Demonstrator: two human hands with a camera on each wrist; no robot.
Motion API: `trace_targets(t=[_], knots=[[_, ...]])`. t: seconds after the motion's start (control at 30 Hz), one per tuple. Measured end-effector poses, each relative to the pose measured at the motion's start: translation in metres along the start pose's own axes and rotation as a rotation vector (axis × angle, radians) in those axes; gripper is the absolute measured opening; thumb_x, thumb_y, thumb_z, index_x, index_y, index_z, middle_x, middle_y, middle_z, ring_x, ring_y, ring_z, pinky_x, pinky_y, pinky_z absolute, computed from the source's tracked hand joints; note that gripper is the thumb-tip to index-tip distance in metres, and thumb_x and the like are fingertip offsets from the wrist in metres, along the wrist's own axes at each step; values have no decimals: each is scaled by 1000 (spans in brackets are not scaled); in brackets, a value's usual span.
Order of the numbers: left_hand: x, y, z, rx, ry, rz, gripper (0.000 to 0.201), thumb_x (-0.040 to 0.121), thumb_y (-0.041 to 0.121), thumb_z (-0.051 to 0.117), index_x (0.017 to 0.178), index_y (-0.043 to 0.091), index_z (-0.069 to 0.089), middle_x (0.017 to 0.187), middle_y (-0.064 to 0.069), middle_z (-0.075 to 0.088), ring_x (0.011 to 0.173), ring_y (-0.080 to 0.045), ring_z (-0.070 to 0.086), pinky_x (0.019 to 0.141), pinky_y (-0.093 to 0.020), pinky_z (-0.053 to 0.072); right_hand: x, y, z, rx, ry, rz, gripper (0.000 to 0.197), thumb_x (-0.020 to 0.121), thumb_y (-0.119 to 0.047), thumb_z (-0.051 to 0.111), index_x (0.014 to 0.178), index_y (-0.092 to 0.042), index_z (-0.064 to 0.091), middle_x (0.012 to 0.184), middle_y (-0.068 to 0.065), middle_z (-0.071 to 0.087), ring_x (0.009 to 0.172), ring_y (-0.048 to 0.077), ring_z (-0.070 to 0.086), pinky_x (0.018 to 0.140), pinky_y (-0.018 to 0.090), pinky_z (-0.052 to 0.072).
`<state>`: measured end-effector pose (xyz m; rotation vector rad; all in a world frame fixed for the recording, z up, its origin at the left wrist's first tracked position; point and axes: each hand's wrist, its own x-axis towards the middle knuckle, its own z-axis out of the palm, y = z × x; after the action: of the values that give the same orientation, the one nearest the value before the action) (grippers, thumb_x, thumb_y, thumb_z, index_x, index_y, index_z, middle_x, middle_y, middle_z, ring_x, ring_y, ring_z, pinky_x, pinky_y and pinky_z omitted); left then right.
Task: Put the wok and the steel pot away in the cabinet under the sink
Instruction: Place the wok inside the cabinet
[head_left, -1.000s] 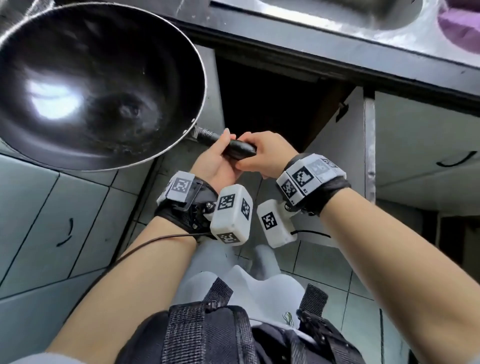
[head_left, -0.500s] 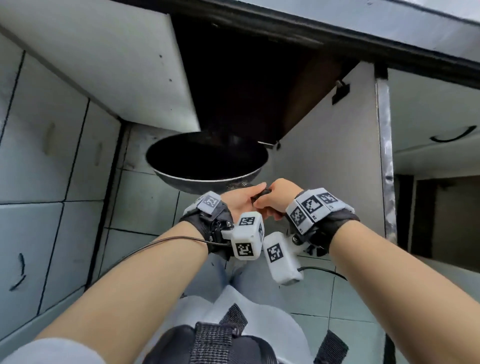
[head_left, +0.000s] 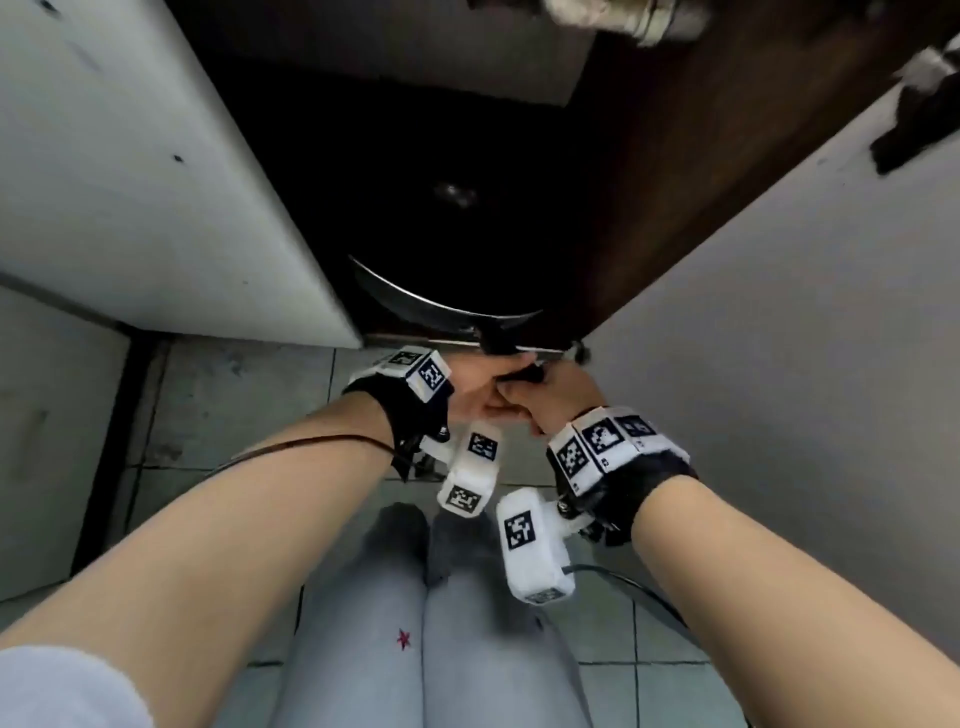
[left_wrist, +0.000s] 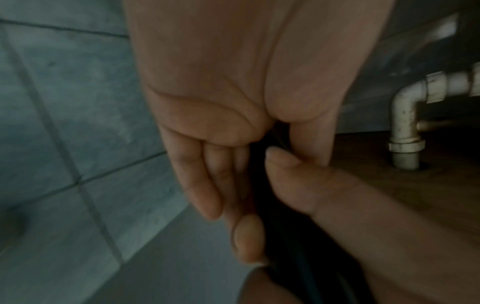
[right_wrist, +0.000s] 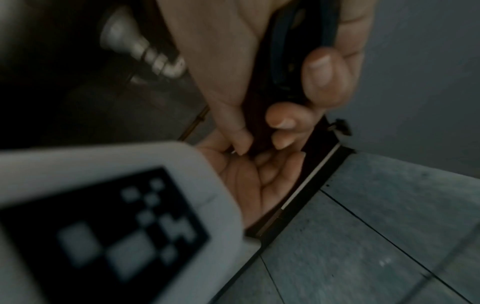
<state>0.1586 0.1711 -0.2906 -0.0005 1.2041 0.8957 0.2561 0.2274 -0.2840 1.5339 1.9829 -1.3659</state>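
Observation:
The black wok (head_left: 441, 304) sits low inside the dark cabinet under the sink, and only its bright near rim shows in the head view. Its black handle (head_left: 511, 364) sticks out over the cabinet's front edge. My left hand (head_left: 485, 400) and right hand (head_left: 543, 387) both grip that handle, pressed against each other. In the right wrist view my thumb and fingers (right_wrist: 324, 78) curl round the handle (right_wrist: 298, 47). The left wrist view shows the handle (left_wrist: 285, 257) between my left hand (left_wrist: 233, 185) and the other hand. The steel pot is not in view.
The cabinet's left door (head_left: 156, 182) and right door (head_left: 779, 322) stand open on either side of my arms. A white drain pipe (left_wrist: 405, 115) comes down at the back of the wooden cabinet floor (left_wrist: 415, 195). Grey floor tiles (head_left: 234, 405) and my knees lie below.
The wok has come down from sink height and gone forward into the cabinet. Both hands kept their grip on the handle and followed it down to the cabinet's front edge.

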Motion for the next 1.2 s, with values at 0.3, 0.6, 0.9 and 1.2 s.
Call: trace_targets(t=[0.3,0.6,0.9,1.2], knots=[[172,10,-111,87,230,291,37,90,21,56,121,3,53,116,-13,62,109,-23,59,97,-37,49,190,19,69,-88,221,-317,39,81,-36,62,109,-9,63,101,11,70,94,27,65,67,26,42],[221,-7,-133,-81,299,374,30,91,20,55,115,3,53,112,-13,61,109,-27,58,97,-41,48,248,33,87,-192,219,-429,40,78,-38,63,109,-11,63,97,11,70,89,27,66,73,33,51],[221,23,-132,-257,264,530,41,93,9,45,134,10,44,107,-4,60,111,-21,55,96,-42,43,285,12,29,-715,421,-458,53,90,-45,44,136,-20,42,134,12,53,119,31,53,86,38,44],[215,41,-148,-163,419,598,40,93,18,43,132,12,48,140,-6,52,127,-20,49,103,-41,36,311,-8,-15,-790,409,-327,54,92,-34,46,143,-22,33,145,14,39,132,35,37,108,49,27]])
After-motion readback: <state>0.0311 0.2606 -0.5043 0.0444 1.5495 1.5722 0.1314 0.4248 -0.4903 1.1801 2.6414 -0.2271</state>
